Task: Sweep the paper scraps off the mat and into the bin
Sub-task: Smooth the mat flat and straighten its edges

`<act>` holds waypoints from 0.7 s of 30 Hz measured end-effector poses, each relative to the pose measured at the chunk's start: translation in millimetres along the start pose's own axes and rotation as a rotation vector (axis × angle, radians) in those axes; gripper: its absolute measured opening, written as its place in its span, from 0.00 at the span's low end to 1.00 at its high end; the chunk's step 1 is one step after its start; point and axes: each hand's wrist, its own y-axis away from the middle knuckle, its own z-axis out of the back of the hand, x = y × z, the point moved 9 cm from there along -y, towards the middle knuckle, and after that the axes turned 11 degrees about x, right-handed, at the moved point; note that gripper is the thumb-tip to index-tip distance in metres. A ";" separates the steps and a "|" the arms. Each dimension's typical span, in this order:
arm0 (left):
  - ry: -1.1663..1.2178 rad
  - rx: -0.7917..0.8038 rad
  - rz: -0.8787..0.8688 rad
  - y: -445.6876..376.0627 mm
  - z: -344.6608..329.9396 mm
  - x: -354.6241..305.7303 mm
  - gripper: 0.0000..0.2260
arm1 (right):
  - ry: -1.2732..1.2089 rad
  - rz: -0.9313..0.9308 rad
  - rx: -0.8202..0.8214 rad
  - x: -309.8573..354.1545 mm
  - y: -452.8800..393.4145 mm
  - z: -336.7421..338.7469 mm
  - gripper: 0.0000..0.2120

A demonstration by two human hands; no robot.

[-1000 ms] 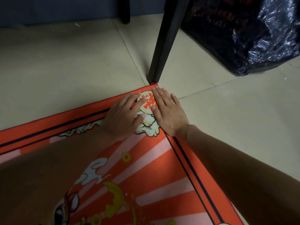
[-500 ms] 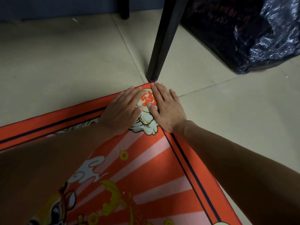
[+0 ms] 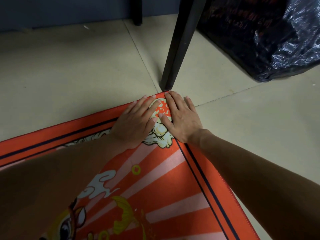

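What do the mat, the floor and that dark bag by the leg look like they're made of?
Mat: probably printed fabric, matte, with a stitched edge. Floor: likely ceramic tile, smooth with grout lines. Black bag: thin plastic film, crinkled and glossy. Furniture leg: black, smooth; metal or painted wood, unclear.

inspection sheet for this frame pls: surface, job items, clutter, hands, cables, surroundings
Surface: beige tiled floor, grout lines visible.
Job's things: orange printed mat lies flat, its corner next to the black furniture leg. No paper scraps visible on the mat. Black plastic bag at upper right; cannot tell if it lines the bin.
Clutter: one small white fleck on the floor near the wall.
Hands: left hand and right hand both flat, palms down, on the mat corner, holding nothing.
Cables: nothing seen.
Surroundings: dark wall at top, second dark leg.
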 end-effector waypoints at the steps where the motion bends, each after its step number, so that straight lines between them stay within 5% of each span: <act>1: 0.003 0.002 -0.004 0.0 -0.1 -0.3 0.24 | 0.004 -0.006 0.008 -0.6 0.5 -0.6 0.33; 13: 0.040 0.029 -0.023 -2.6 -3.3 1.4 0.25 | -0.054 -0.064 0.058 9.2 20.3 -13.8 0.31; 21: 0.049 0.053 -0.035 -2.1 -8.0 2.3 0.24 | -0.045 -0.049 0.244 4.5 17.0 -10.7 0.31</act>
